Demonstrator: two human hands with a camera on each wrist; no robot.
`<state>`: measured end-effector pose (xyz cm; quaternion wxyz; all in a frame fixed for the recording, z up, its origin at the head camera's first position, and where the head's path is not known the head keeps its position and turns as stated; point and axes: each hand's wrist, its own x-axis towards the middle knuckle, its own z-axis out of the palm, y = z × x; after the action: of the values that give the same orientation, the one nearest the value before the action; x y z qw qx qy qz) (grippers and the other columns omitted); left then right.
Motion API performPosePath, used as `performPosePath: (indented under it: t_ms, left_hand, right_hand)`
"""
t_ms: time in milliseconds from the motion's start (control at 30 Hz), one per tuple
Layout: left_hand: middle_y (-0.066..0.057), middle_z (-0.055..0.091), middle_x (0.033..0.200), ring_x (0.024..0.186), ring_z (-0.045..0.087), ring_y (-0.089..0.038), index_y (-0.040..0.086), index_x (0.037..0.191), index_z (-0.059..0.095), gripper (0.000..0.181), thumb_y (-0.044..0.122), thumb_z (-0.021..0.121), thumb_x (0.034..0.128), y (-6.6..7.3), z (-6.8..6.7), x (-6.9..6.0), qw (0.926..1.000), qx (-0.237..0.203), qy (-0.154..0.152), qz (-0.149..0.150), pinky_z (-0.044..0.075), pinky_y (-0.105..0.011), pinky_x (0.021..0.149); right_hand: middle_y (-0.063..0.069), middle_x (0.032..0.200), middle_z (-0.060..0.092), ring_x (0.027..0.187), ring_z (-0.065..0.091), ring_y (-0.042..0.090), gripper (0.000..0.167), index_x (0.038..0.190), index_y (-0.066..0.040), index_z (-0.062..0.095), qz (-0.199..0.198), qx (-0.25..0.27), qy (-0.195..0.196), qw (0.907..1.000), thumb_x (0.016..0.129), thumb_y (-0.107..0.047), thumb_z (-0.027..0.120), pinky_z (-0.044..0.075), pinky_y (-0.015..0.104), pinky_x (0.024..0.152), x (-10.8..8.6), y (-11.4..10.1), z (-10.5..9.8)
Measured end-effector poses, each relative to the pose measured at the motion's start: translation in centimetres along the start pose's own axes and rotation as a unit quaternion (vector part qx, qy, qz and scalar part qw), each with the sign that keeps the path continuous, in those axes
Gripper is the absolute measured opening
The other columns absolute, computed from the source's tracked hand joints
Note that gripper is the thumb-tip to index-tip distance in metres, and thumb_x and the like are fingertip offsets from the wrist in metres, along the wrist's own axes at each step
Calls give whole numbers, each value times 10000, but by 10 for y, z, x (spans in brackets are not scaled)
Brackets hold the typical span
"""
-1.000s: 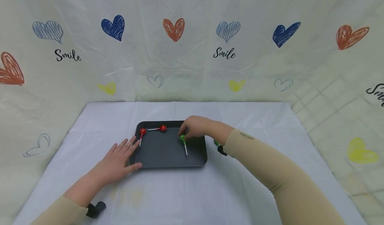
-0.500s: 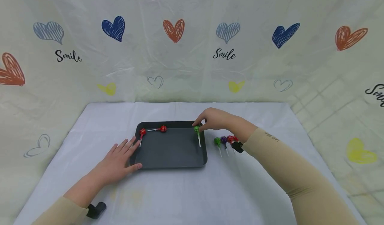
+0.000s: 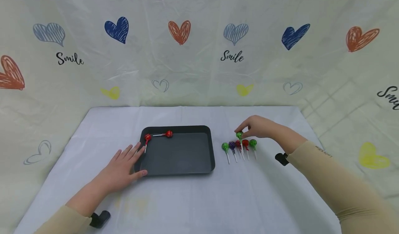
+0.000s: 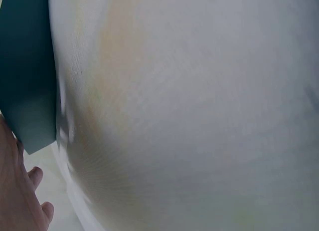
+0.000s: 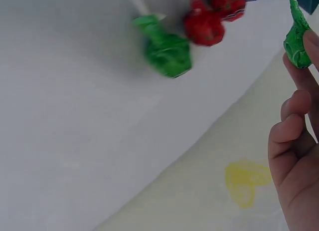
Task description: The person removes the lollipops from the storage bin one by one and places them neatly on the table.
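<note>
My right hand (image 3: pixel 260 126) pinches a green-wrapped lollipop (image 3: pixel 239 135) by its candy head, with the white stick pointing down. The same green lollipop (image 5: pixel 297 45) shows between thumb and fingertip in the right wrist view. It is held over a row of lollipops on the cloth: a green one (image 3: pixel 225 146), a purple one (image 3: pixel 232 145), two red ones (image 3: pixel 245 143) and another green one (image 3: pixel 253 143). My left hand (image 3: pixel 120 170) rests with spread fingers on the left edge of the dark grey tray (image 3: pixel 177 157). Two red lollipops (image 3: pixel 148 137) lie in the tray's far left part.
A white cloth (image 3: pixel 187 202) covers the table. Behind it hangs a pale sheet (image 3: pixel 199 64) printed with hearts and "Smile". The row of lollipops lies just right of the tray's right rim.
My right hand has carried the green lollipop rightward, from inside the tray to above the row on the cloth. More of that row shows now. The left hand has stayed put.
</note>
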<state>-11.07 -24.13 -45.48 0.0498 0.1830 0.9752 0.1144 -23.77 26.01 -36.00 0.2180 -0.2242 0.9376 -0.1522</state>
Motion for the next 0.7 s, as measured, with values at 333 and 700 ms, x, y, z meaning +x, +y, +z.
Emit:
performPosePath:
  t_ms: [333, 700]
  left_hand:
    - [-118, 191, 1641, 1472, 179, -427, 140, 1580, 269, 928, 678, 570, 886, 1, -2, -2, 10000, -38, 8, 41, 112, -654, 1154]
    - [-84, 168, 1650, 1479, 166, -413, 182, 1592, 233, 936, 704, 547, 882, -5, 6, 0, 10000, -12, 74, 51, 104, -647, 1158]
  right_hand:
    - [78, 1163, 705, 1055, 621, 292, 279, 1178, -123, 749, 271, -31, 119, 9996, 899, -116, 736, 553, 455, 887, -39, 52, -3]
    - [107, 1186, 688, 1148, 583, 374, 290, 1197, -107, 732, 454, -116, -56, 9989, 907, -99, 721, 492, 550, 965, -33, 70, 9]
